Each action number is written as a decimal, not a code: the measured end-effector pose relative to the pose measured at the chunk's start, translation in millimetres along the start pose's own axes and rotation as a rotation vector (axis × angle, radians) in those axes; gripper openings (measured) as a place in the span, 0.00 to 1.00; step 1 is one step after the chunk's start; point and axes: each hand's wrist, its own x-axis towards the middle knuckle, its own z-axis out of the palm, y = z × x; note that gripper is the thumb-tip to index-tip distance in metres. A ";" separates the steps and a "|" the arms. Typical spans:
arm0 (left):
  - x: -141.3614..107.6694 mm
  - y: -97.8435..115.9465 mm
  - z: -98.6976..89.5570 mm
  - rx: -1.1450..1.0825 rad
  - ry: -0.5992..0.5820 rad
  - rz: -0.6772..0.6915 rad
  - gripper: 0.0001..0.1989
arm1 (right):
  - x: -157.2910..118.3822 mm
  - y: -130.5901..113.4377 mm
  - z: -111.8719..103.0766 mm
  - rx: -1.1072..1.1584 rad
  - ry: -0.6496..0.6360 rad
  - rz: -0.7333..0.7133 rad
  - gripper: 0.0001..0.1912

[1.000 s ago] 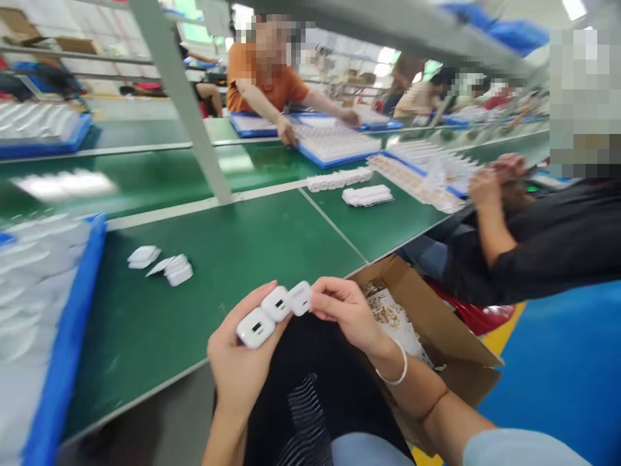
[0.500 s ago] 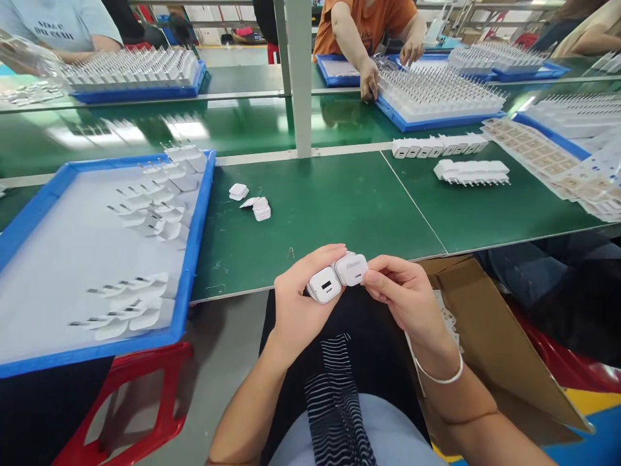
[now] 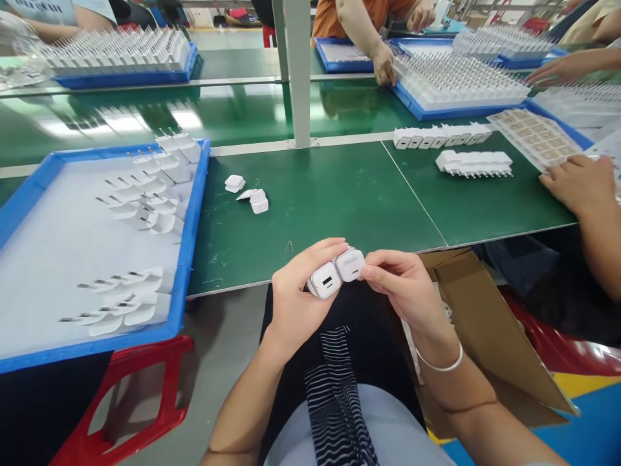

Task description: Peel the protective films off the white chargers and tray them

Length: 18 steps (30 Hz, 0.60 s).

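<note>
My left hand [image 3: 301, 285] is wrapped round two white plug chargers held side by side over my lap, just past the table's front edge. One white charger [image 3: 325, 282] faces me with a wide dark port and a narrow slot. Beside it, the other white charger [image 3: 350, 264] shows faint grey lettering and a single small slot. The thumb and fingers of my right hand [image 3: 400, 278] pinch that second charger at its right edge. Small white square pieces [image 3: 257, 199] lie loosely stacked on the green table, near another little white stack [image 3: 235, 183].
A blue-rimmed tray [image 3: 191, 239] on the left bears several white chargers with prongs. Two rows of chargers [image 3: 473, 162] lie at the right. A neighbour's hand [image 3: 582, 184] rests by the label sheets [image 3: 528, 139]. A cardboard box [image 3: 485, 336] stands below the table's edge.
My view has shifted slightly. A neighbour's hand and forearm have come in at the right, over the sheets. My hands keep the same grip on the chargers.
</note>
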 end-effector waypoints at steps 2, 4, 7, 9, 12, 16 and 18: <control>-0.4 -0.6 0.0 -0.003 -0.007 0.014 0.17 | -0.3 -0.4 -0.4 -0.007 -0.007 0.001 0.07; -0.7 -1.1 0.1 -0.009 -0.018 0.029 0.18 | -1.3 -0.8 -1.3 -0.007 -0.018 0.012 0.07; -1.1 -0.9 0.4 -0.011 -0.034 0.028 0.18 | -3.0 -1.4 -2.9 0.000 -0.035 0.036 0.09; -1.4 -0.3 0.6 -0.003 -0.038 0.016 0.17 | -3.5 -1.7 -3.8 -0.010 -0.042 0.052 0.11; -1.8 0.2 0.8 0.015 -0.046 0.004 0.16 | -2.4 -2.0 -4.4 -0.023 -0.055 0.069 0.13; -2.8 -0.7 1.3 0.024 -0.059 0.010 0.16 | 0.7 -3.1 -4.1 -0.016 -0.076 0.080 0.16; -3.1 -1.7 1.9 0.023 -0.063 0.016 0.17 | 1.8 -3.8 -4.2 -0.016 -0.078 0.088 0.16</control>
